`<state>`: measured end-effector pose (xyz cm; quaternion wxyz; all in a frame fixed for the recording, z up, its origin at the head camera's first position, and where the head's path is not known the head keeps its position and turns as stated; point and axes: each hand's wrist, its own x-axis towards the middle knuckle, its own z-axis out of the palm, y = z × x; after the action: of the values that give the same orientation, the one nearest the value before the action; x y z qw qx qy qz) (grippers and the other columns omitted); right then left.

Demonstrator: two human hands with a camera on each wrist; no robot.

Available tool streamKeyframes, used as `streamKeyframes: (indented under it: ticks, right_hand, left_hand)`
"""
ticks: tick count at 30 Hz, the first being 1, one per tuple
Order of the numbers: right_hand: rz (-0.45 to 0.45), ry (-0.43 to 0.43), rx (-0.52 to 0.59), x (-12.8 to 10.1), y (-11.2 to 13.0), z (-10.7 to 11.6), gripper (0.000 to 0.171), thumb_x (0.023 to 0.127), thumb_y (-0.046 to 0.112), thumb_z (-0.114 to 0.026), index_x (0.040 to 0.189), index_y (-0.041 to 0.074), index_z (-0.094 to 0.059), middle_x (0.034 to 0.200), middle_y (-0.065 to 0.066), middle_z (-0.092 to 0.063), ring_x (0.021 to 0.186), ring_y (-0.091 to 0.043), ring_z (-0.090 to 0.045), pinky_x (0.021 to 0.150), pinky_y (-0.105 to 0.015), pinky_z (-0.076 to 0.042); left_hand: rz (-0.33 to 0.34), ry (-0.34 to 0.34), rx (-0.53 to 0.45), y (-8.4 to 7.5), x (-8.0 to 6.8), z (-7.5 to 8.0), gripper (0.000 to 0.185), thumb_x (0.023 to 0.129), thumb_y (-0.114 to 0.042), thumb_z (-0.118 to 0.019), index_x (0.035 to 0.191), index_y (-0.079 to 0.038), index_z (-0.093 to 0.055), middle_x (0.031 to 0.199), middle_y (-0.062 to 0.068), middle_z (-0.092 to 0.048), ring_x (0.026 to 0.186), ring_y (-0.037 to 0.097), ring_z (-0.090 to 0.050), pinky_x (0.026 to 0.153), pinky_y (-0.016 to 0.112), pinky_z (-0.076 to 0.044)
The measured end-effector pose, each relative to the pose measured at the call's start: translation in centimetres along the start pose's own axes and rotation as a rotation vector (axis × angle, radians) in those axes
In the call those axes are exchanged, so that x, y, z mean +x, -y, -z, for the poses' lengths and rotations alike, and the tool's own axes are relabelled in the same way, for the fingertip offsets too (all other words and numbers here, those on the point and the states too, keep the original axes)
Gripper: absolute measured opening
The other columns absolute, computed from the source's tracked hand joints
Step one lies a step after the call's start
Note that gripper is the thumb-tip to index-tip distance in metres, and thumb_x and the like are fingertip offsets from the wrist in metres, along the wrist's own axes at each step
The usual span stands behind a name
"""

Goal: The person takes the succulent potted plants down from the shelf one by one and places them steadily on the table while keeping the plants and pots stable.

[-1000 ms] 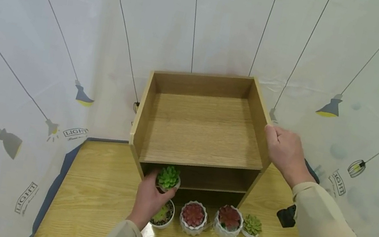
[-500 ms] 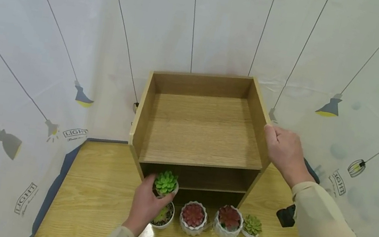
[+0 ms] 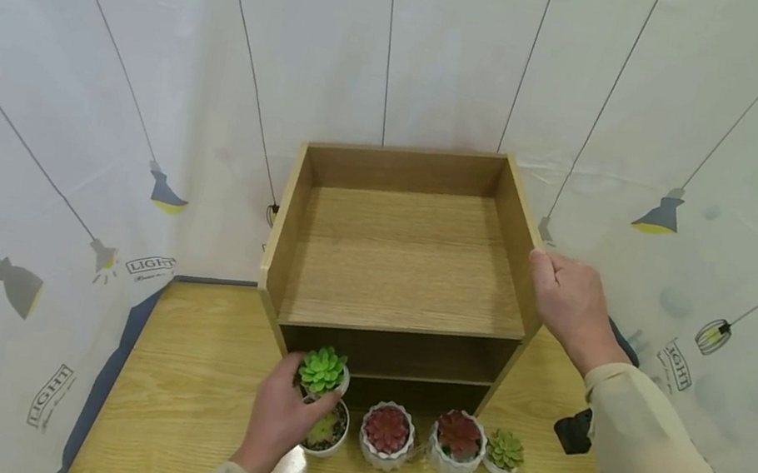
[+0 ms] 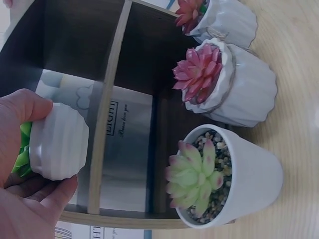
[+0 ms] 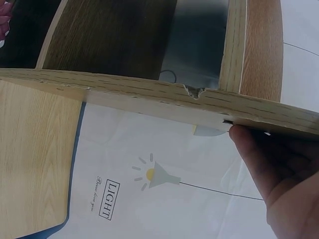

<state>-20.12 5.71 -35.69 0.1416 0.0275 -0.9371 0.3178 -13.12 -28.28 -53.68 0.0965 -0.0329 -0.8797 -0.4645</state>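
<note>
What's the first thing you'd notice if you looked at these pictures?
Probably the bright green succulent in a small white pot, held up by the left hand in front of the wooden shelf unit. Below it, four more potted succulents stand in a row on the table, two of them red. The right hand rests on the shelf's right side.

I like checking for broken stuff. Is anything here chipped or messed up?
Yes. The wooden shelf has a small chip in its edge, seen in the right wrist view near the right hand. The plant pots on the table stand upright, nothing spilled.
</note>
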Motion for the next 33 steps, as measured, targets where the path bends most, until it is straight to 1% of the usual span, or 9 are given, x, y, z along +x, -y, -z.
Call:
streamKeyframes:
  ticks: [4,9,12,16,23,25,30,33]
  right_hand:
    - [-0.007,0.0,-0.007,0.0,0.0,0.0,0.056,0.11,0.032,-0.032,0.057,0.013,-0.036,0.051,0.004,-0.03,0.047,-0.015,-0.025,0.046,-0.029,-0.025]
    - [-0.005,-0.004,-0.005,0.0,0.0,0.1,0.056,0.11,0.032,-0.032,0.057,0.013,-0.036,0.051,0.004,-0.03,0.047,-0.015,-0.025,0.046,-0.029,-0.025]
    - [0.0,-0.007,-0.003,0.0,0.0,0.1,0.056,0.11,0.032,-0.032,0.057,0.013,-0.036,0.05,0.004,-0.03,0.047,-0.015,-0.025,0.046,-0.029,-0.025]
    - [0.004,-0.006,0.0,0.0,-0.1,0.0,0.056,0.11,0.032,-0.032,0.056,0.013,-0.035,0.05,0.004,-0.029,0.047,-0.015,-0.024,0.046,-0.029,-0.025]
    - [0.006,-0.005,0.009,-0.1,-0.2,-0.3,0.056,0.11,0.032,-0.033,0.057,0.013,-0.035,0.05,0.004,-0.03,0.047,-0.014,-0.024,0.047,-0.029,-0.025]
    - [0.004,-0.004,0.012,-0.1,-0.1,-0.3,0.056,0.11,0.032,-0.033,0.057,0.013,-0.035,0.05,0.004,-0.029,0.047,-0.015,-0.024,0.046,-0.029,-0.025]
    - [0.003,-0.001,0.004,-0.1,-0.1,-0.1,0.056,0.11,0.032,-0.033,0.057,0.013,-0.034,0.05,0.004,-0.029,0.047,-0.015,-0.024,0.047,-0.029,-0.025]
    - [0.0,-0.001,0.002,-0.1,-0.1,0.0,0.056,0.11,0.032,-0.032,0.057,0.014,-0.034,0.05,0.004,-0.029,0.047,-0.014,-0.024,0.046,-0.029,-0.025]
  left_hand:
    - [-0.011,0.0,-0.016,-0.4,-0.1,0.5,0.055,0.076,-0.02,-0.09,0.121,0.001,-0.064,0.11,0.013,-0.07,0.1,0.03,-0.068,0.087,0.047,-0.059]
    - [-0.023,0.013,-0.035,-0.7,-0.5,1.0,0.054,0.076,-0.018,-0.091,0.12,0.001,-0.065,0.111,0.012,-0.07,0.102,0.029,-0.069,0.089,0.048,-0.059]
    - [-0.026,0.017,-0.048,-0.7,-1.0,1.1,0.054,0.075,-0.017,-0.092,0.119,-0.001,-0.066,0.111,0.01,-0.071,0.102,0.027,-0.069,0.09,0.047,-0.059]
    - [-0.028,0.006,-0.054,-0.5,-2.0,1.1,0.052,0.073,-0.016,-0.093,0.116,-0.004,-0.068,0.108,0.006,-0.071,0.1,0.023,-0.068,0.088,0.045,-0.06]
    - [-0.048,-0.025,-0.054,0.4,-3.6,0.3,0.052,0.07,-0.016,-0.095,0.113,-0.004,-0.069,0.105,0.004,-0.072,0.096,0.022,-0.071,0.082,0.038,-0.061]
    - [-0.053,-0.024,-0.055,0.7,-4.0,0.0,0.052,0.07,-0.016,-0.095,0.113,-0.003,-0.068,0.104,0.005,-0.072,0.095,0.023,-0.071,0.081,0.039,-0.062]
    - [-0.05,-0.008,-0.071,1.1,-5.1,-0.6,0.054,0.068,-0.015,-0.095,0.114,-0.004,-0.068,0.105,0.004,-0.072,0.095,0.021,-0.07,0.081,0.043,-0.062]
    - [-0.042,0.003,-0.071,1.4,-5.7,-0.9,0.054,0.069,-0.016,-0.095,0.114,-0.005,-0.067,0.106,0.003,-0.072,0.096,0.02,-0.07,0.083,0.04,-0.061]
